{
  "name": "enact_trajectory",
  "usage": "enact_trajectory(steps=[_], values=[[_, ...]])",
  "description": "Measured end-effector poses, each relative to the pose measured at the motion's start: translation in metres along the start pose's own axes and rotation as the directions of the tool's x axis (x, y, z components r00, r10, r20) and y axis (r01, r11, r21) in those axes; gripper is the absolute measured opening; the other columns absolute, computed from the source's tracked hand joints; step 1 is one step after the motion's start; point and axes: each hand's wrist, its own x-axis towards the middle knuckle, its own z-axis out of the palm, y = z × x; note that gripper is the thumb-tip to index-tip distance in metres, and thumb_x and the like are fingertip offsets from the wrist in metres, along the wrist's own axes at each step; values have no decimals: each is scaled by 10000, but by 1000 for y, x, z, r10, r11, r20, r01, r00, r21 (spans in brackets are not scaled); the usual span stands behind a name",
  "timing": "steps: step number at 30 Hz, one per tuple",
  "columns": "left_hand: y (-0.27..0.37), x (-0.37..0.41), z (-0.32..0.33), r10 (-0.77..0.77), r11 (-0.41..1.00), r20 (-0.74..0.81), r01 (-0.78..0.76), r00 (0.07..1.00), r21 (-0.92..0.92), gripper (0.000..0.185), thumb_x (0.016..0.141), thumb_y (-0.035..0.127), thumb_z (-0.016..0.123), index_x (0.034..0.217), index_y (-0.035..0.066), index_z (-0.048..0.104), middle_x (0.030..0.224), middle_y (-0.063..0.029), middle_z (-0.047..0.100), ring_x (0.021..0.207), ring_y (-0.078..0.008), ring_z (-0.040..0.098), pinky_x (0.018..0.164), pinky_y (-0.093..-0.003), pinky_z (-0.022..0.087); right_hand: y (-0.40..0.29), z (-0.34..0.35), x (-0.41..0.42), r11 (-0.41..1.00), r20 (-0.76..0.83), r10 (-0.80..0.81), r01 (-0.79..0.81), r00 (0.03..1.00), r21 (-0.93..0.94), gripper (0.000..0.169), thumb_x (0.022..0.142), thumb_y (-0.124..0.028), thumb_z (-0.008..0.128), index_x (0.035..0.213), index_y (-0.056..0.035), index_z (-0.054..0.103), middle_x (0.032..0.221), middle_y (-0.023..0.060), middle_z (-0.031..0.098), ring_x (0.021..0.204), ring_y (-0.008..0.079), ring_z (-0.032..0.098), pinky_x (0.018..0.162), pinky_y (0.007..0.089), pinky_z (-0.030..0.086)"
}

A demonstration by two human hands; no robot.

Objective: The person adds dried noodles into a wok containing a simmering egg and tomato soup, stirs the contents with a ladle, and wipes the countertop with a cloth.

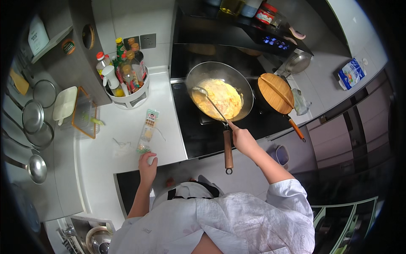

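My right hand (245,141) grips a long-handled metal spoon (217,109), index finger stretched along its handle. The spoon's head rests at the left side of the egg-like yellow food (223,98) in a deep wok (211,70) on the cooktop. Just left of that hand, the wok's wooden handle (228,147) points toward me. My left hand (147,166) is at the counter's front edge, its thumb and fingers apart with nothing between them. Its fingertips lie close to the lower end of a printed plastic food packet (147,130); whether they touch it, I cannot tell.
A white round caddy (131,101) holds several sauce bottles at the back left. Right of the wok sits a pan under a wooden lid (276,92), its handle (296,129) overhanging the front edge. Ladles and strainers (36,170) hang left, beside a clear basket (85,117).
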Motion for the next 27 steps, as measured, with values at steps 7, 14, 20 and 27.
enact_trajectory(steps=[7, 14, 20, 27], values=[[-4, 6, 7, 12, 1000, 31, -11, 999, -18, 135, 728, 59, 618, 862, 78, 613, 1049, -134, 567, 1034, -305, 508, 918, -362, 382, 13, -21, -55, 967, 86, 34, -11, 996, -256, 531, 729, 37, 455, 1257, -20, 462, 663, 243, 588, 618, 368, 606, 589, 445, 501], [-4, 7, 12, 38, 999, 54, -38, 998, -4, 131, 724, 55, 623, 852, 75, 612, 1022, -132, 577, 1019, -301, 517, 908, -361, 389, 61, -46, -53, 912, -103, 99, -132, 990, -389, 540, 731, 39, 462, 1258, -78, 481, 684, 253, 595, 604, 379, 609, 580, 446, 510], [2, 5, 12, 72, 997, 70, -72, 995, 5, 117, 724, 55, 618, 840, 71, 609, 1017, -130, 579, 1011, -299, 516, 907, -363, 387, 83, -58, -10, 950, -157, 245, -270, 957, -159, 402, 803, 8, 436, 1196, -14, 516, 682, 275, 591, 545, 364, 611, 537, 421, 521], [-4, -2, 9, 49, 997, 78, -53, 996, 54, 121, 729, 75, 619, 848, 78, 598, 1028, -123, 575, 1004, -309, 515, 892, -368, 393, 60, -64, -3, 529, 453, 464, -648, 761, 547, 388, 876, -33, 384, 1259, -7, 442, 539, 12, 448, 359, 81, 384, 293, 210, 327]])
